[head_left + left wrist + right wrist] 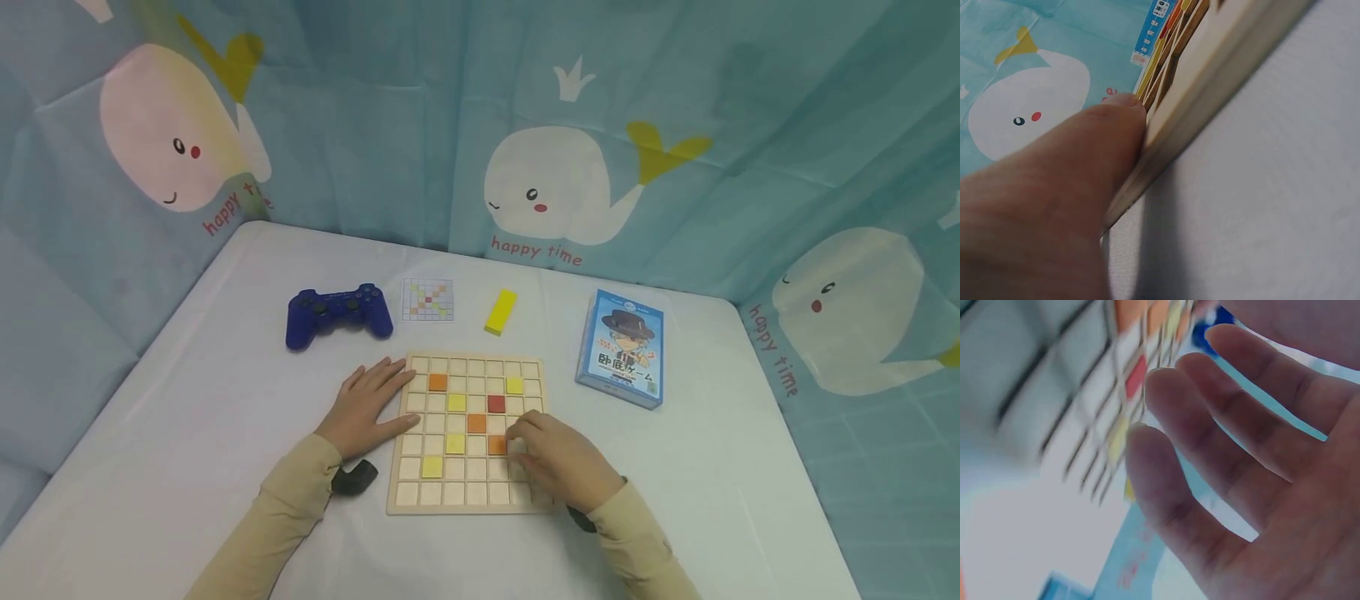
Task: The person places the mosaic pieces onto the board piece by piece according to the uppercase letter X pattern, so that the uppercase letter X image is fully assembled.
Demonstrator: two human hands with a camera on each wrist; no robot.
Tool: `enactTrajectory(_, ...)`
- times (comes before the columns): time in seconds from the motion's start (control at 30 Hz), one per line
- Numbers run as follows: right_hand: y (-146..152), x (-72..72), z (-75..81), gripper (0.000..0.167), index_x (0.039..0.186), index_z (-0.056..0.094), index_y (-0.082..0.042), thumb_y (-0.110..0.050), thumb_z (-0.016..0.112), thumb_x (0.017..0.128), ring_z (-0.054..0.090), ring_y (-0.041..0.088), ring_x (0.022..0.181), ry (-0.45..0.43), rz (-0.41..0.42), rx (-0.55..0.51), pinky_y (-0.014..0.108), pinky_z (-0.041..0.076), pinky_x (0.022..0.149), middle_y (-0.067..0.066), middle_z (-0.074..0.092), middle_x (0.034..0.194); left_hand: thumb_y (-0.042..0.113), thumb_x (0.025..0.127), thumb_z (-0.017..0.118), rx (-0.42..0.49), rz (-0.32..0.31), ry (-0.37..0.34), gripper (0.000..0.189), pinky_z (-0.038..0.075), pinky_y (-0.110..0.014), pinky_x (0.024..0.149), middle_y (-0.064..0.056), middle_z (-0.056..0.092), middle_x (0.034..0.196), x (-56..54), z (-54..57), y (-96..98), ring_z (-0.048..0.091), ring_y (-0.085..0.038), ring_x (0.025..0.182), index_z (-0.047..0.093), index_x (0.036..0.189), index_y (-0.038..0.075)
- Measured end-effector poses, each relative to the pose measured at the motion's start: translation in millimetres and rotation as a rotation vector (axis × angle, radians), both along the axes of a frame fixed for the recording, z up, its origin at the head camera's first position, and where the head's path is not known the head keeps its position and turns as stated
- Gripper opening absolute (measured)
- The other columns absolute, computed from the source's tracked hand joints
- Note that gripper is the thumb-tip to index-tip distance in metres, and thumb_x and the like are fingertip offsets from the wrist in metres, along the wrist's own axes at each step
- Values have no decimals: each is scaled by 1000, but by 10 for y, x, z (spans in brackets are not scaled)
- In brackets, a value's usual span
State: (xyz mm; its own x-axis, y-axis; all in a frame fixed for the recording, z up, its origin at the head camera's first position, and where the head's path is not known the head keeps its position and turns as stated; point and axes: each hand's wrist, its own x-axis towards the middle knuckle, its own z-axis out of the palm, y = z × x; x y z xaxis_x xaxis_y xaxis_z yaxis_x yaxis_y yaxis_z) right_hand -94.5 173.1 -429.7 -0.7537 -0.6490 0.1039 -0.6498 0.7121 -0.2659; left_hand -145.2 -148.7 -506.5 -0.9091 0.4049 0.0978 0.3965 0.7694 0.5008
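Note:
A wooden grid board (397,492) lies on the table with orange, yellow and red square tiles in some of its cells. My left hand (365,412) rests at the board's left edge, fingers stretched; in the left wrist view its thumb (1107,128) touches the frame. Over the board's right side is my right hand (566,458), its fingertips beside an orange tile (497,445). In the right wrist view its fingers (1175,403) are loosely bent and spread, with no tile showing between them. A red tile (496,404) lies just beyond them.
Behind the board lie a blue game controller (337,310), a card with a coloured grid pattern (428,300) and a yellow bar (500,312). A blue game box (622,348) is at the right. A whale-print curtain (450,108) surrounds the table's back and sides.

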Motion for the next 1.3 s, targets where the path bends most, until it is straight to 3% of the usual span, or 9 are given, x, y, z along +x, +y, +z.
enactTrajectory(0.13,301,74,22,28,107,63,-14,-14,76,82,62,7,92,-2,-120,-13,26,56,80,-7,62,105,57,87,59,-7,3,-1,74,6,-51,119,-5,30,156,1,-6,-1,19,-28,146,40,147,17)
enactTrajectory(0.33,643,168,-88,28,102,65,-14,-8,78,79,61,5,85,22,-258,-10,25,56,77,-7,63,100,56,87,60,-3,0,6,73,7,-51,119,-5,30,156,-4,-6,7,19,-28,146,40,146,17)
enactTrajectory(0.73,836,211,-220,36,107,69,-14,-1,79,75,63,14,102,-35,-317,31,32,54,91,-4,66,109,56,87,60,-6,-1,18,74,8,-52,119,-5,30,156,-11,-24,3,20,-28,146,40,146,18)
enactTrajectory(0.97,819,202,-237,28,102,68,-14,-4,77,78,64,10,95,-7,-344,67,30,55,86,-7,65,101,56,87,61,-3,-2,17,74,8,-51,119,-6,31,155,-5,-11,2,20,-29,145,40,146,17)
enactTrajectory(1.3,868,273,-213,31,104,68,-11,1,77,77,63,11,93,-10,-356,58,30,56,82,-5,62,98,55,86,62,-1,-2,9,74,7,-51,119,-6,31,155,5,11,5,20,-29,145,40,146,16)
